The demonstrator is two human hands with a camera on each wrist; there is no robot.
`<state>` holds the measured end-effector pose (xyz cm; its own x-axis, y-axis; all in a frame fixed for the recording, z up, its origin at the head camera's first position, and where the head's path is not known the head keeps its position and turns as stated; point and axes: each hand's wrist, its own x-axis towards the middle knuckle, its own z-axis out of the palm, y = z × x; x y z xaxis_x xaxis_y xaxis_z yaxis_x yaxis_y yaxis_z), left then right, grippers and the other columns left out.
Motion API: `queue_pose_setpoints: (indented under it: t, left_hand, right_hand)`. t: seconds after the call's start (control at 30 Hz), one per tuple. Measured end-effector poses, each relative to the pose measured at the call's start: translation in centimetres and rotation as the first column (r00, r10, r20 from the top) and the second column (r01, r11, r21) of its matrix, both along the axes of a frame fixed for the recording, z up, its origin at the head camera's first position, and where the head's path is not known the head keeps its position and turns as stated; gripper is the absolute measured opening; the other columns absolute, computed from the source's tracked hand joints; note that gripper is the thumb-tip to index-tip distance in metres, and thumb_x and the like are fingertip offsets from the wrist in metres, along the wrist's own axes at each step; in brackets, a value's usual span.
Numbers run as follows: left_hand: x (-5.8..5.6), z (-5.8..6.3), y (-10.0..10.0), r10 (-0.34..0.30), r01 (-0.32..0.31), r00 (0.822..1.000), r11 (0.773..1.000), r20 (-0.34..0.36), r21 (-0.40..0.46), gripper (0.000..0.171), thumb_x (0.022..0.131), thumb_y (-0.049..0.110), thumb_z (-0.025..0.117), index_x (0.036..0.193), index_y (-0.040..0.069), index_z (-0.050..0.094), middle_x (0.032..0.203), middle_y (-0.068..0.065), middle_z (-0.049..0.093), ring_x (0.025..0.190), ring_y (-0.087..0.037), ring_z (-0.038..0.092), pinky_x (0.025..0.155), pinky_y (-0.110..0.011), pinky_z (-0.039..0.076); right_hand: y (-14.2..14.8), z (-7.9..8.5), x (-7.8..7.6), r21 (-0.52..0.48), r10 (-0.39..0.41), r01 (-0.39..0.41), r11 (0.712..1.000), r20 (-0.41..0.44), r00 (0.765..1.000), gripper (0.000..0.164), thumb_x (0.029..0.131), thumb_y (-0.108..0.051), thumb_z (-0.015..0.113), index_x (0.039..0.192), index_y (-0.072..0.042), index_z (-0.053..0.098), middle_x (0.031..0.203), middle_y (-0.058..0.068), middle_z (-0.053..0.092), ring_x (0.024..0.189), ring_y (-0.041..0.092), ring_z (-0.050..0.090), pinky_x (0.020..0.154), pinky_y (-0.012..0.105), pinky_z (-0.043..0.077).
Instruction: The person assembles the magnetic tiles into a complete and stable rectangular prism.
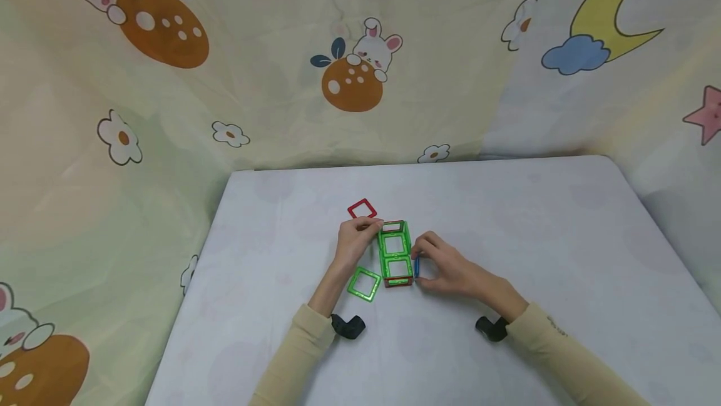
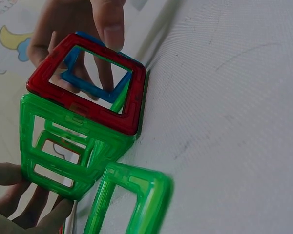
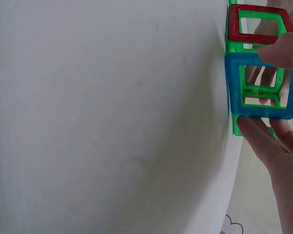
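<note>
A box of magnetic tiles (image 1: 396,256) lies lengthwise on the table, with green square frames along its top and sides. A red square tile (image 2: 63,100) forms its near end. My left hand (image 1: 355,241) holds the box at its far left corner, fingertips and thumb on the green frames. On the other side, my right hand (image 1: 447,263) pinches a blue square tile (image 3: 235,87) by its edges, thumb at one edge and fingers at the opposite one. The blue tile stands upright, right alongside the box's right side.
A loose green square tile (image 1: 353,279) lies left of the box's near end. Beyond my left hand lies a loose red square tile (image 1: 357,204). The white table (image 1: 541,218) meets a patterned cloth backdrop (image 1: 270,81) behind and at the sides.
</note>
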<state>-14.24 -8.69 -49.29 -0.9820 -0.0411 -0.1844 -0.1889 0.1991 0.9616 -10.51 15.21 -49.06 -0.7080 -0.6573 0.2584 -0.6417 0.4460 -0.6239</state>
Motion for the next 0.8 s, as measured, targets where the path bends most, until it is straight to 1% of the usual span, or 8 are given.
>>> queue_pose_setpoints:
  t: [0.13,0.23,0.37,0.47,0.63,0.7,0.8]
  left_hand:
    - [0.02,0.08,0.02,0.002,-0.002,1.0,1.0,0.006,-0.002,0.021,0.095,0.026,0.074,0.102,0.007,0.08,0.101,-0.004,0.075,0.096,-0.014,0.06,0.081,-0.024,0.05]
    - [0.01,0.22,0.03,0.004,-0.004,1.0,1.0,0.009,-0.003,0.02,0.095,0.025,0.074,0.101,0.007,0.08,0.101,-0.004,0.075,0.096,-0.015,0.06,0.081,-0.025,0.049]
    - [-0.06,0.24,0.05,0.004,-0.004,1.0,1.0,0.01,0.001,0.02,0.095,0.024,0.075,0.101,0.007,0.08,0.101,-0.004,0.074,0.095,-0.014,0.061,0.08,-0.024,0.05]
    - [-0.07,0.22,0.05,0.004,-0.004,1.0,1.0,0.007,0.003,0.019,0.095,0.024,0.074,0.101,0.006,0.08,0.101,-0.004,0.075,0.095,-0.014,0.061,0.08,-0.023,0.05]
    - [-0.03,0.23,0.07,0.002,-0.002,1.0,1.0,-0.013,0.016,0.023,0.095,0.023,0.074,0.102,0.001,0.079,0.104,-0.006,0.076,0.094,-0.012,0.062,0.079,-0.022,0.05]
    - [-0.01,0.26,0.08,0.002,-0.002,1.0,1.0,-0.016,0.019,0.025,0.095,0.023,0.074,0.102,0.0,0.079,0.105,-0.006,0.076,0.094,-0.011,0.062,0.079,-0.022,0.05]
    - [0.03,0.22,0.08,0.003,-0.003,1.0,1.0,-0.012,0.013,0.025,0.095,0.023,0.074,0.103,0.0,0.079,0.104,-0.005,0.076,0.092,-0.011,0.062,0.078,-0.021,0.05]
  right_hand:
    - [-0.12,0.08,0.26,-0.003,-0.002,0.002,1.0,0.008,1.0,0.047,0.074,-0.002,0.087,0.112,-0.004,0.06,0.121,0.007,0.052,0.116,0.023,0.06,0.096,0.037,0.057]
    - [-0.2,0.11,0.4,0.0,-0.003,0.003,1.0,-0.016,1.0,0.047,0.074,-0.002,0.087,0.112,-0.004,0.06,0.122,0.008,0.052,0.113,0.021,0.06,0.095,0.037,0.058]
    - [-0.24,0.0,0.49,0.004,-0.004,0.004,1.0,-0.077,0.997,0.048,0.074,-0.004,0.088,0.113,-0.006,0.06,0.123,0.01,0.052,0.11,0.019,0.058,0.091,0.037,0.058]
    - [-0.21,-0.21,0.46,-0.022,0.008,-0.011,1.0,-0.122,0.993,0.048,0.073,-0.003,0.087,0.113,-0.005,0.061,0.122,0.011,0.052,0.11,0.019,0.056,0.089,0.037,0.058]
    - [-0.13,-0.52,0.33,-0.062,0.029,-0.041,0.997,-0.177,0.984,0.045,0.075,-0.001,0.085,0.113,-0.003,0.062,0.121,0.012,0.052,0.11,0.019,0.056,0.088,0.035,0.057]
    - [-0.12,-0.5,0.37,-0.066,0.031,-0.044,0.997,-0.182,0.983,0.046,0.075,0.0,0.085,0.114,-0.002,0.062,0.121,0.013,0.053,0.109,0.021,0.058,0.087,0.035,0.058]
    - [-0.13,-0.31,0.62,-0.074,0.031,-0.042,0.996,-0.144,0.989,0.051,0.075,0.001,0.086,0.119,0.001,0.061,0.123,0.014,0.052,0.11,0.026,0.062,0.089,0.036,0.059]
